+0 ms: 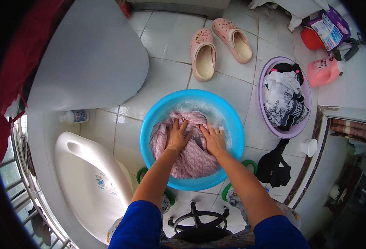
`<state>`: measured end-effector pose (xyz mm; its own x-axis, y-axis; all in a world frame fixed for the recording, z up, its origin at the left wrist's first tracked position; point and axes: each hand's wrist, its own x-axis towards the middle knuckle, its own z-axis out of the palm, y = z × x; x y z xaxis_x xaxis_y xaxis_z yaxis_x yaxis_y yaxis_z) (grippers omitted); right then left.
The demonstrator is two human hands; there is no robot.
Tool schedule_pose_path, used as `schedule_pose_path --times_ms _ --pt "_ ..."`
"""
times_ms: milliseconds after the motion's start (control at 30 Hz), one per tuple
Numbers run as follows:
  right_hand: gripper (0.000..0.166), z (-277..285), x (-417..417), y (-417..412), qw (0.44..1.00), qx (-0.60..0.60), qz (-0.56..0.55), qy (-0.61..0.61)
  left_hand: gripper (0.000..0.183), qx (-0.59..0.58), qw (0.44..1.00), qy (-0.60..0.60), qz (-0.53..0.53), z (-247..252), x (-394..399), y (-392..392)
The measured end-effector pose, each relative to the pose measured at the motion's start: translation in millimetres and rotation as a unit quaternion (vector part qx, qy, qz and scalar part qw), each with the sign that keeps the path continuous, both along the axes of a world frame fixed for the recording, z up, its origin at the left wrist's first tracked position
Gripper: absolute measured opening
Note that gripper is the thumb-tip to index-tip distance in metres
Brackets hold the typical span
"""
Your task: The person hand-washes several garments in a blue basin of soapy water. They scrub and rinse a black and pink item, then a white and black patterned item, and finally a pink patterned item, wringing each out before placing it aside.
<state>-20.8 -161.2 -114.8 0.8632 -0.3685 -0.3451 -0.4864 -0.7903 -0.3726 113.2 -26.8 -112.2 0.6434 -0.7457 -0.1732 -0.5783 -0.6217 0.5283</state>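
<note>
A blue plastic basin (145, 137) stands on the floor in front of me, holding soapy water with white suds (198, 105) along its far side. In it lies a wet pink patterned cloth (192, 163), bunched up and partly under water. My left hand (177, 137) presses down on the cloth with its fingers spread. My right hand (214, 140) rests at the cloth's right edge, its fingers apart and their tips dipping into the suds. Neither hand shows a clear grip on the fabric.
A purple basin (260, 93) of clothes (284, 93) stands right, near a black garment (276, 169) and pink jug (323, 71). Pink clogs (203, 56) lie beyond. Left are a white baby bathtub (86, 174) and fallen bottle (77, 116). A wheeled stool base (198, 218) is below me.
</note>
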Motion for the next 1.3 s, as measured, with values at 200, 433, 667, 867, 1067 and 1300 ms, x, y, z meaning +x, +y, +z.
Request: schedule_pose_path --times_ms 200,433,667,867,1067,1300 --pt "0.035 -12 21 14 0.955 0.085 -0.03 0.282 0.043 -0.021 0.999 -0.039 -0.009 -77 -11 26" --pt "0.036 42 11 -10 0.997 -0.045 0.05 -0.048 0.026 -0.125 0.956 0.148 0.22 37 7 -8" --pt "0.031 71 15 -18 0.942 0.191 -0.259 -0.097 0.029 -0.438 0.547 0.526 0.483 89 -86 -18" --pt "0.047 227 12 21 0.548 0.658 -0.424 -0.295 0.077 -0.429 0.207 0.774 0.416 106 -100 -10" --pt "0.051 219 -25 87 0.88 0.349 -0.24 -0.215 0.056 -0.512 0.186 0.724 0.424 66 -58 -12" --pt "0.011 138 40 58 0.964 0.022 -0.266 -0.012 0.026 -0.339 0.387 0.685 0.515 76 -97 -13"
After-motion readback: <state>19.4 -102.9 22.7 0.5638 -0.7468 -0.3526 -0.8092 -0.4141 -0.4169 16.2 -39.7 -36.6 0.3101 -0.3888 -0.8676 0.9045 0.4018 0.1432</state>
